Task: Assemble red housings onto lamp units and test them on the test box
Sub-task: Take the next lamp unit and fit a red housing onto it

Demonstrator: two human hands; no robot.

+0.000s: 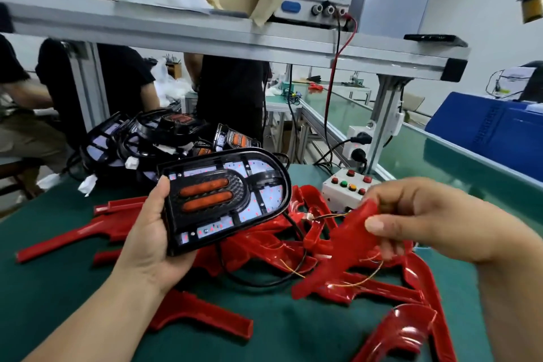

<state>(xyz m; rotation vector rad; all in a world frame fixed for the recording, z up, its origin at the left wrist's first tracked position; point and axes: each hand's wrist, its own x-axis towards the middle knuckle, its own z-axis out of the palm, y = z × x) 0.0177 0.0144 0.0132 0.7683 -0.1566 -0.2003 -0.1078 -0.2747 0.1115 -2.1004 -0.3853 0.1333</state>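
Lamp unit (226, 200) gripped in my left hand (147, 232), red housing (352, 232) pinched in my right hand (417, 217); I should align its ribs squarely before pressing.

Bright, even indoor light with soft shadows on the green bench (279, 338). Glare glints off the red housings (402, 329). Wide-angle bending warps the edges; the background looks slightly blurred.

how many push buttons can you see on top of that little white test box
6 on the test box: two red along the far edge, and a near row of red, green, yellow, red. The right hand may hide more.
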